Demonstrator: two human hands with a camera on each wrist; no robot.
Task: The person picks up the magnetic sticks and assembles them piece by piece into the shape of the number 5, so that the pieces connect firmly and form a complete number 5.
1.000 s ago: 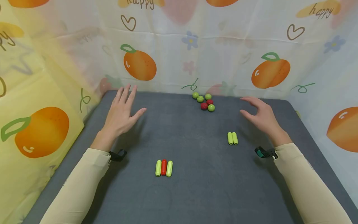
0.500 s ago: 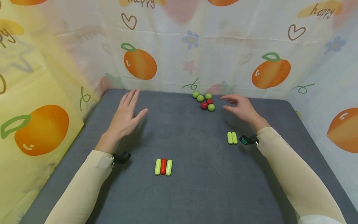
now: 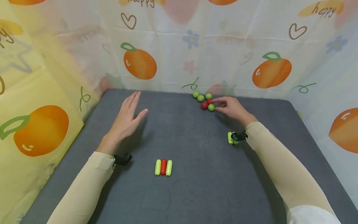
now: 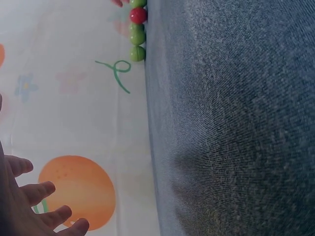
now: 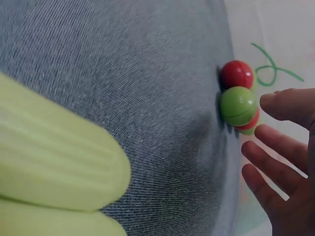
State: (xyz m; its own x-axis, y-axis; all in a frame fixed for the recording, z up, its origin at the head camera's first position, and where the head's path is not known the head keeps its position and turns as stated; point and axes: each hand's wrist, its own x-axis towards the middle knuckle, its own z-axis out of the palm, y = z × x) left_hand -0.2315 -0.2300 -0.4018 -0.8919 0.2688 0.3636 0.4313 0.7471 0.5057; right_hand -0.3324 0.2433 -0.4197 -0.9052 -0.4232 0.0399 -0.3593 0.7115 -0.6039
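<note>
At the table's far side lies a cluster of small glossy balls, several green and two red. My right hand (image 3: 231, 108) hovers at the cluster's right edge, thumb and fingers parted, beside the nearest green ball (image 3: 211, 107). In the right wrist view that green ball (image 5: 238, 105) sits past the thumb tip, with nothing between thumb and fingers. One red ball (image 3: 204, 105) touches it on the left; the other red ball (image 3: 209, 101) is just behind. My left hand (image 3: 125, 118) is held over the table's left side with straight fingers, holding nothing.
Two light-green rods (image 3: 230, 138) lie side by side below my right wrist, partly hidden by its strap. Nearer me, a red rod (image 3: 163, 167) lies between two more light-green rods (image 3: 169, 168). A printed curtain (image 3: 167, 37) hangs behind the grey table (image 3: 190, 193).
My right hand has moved left and forward, from the table's right side to the cluster of balls. My left hand has shifted only slightly. Balls and rods stay in place.
</note>
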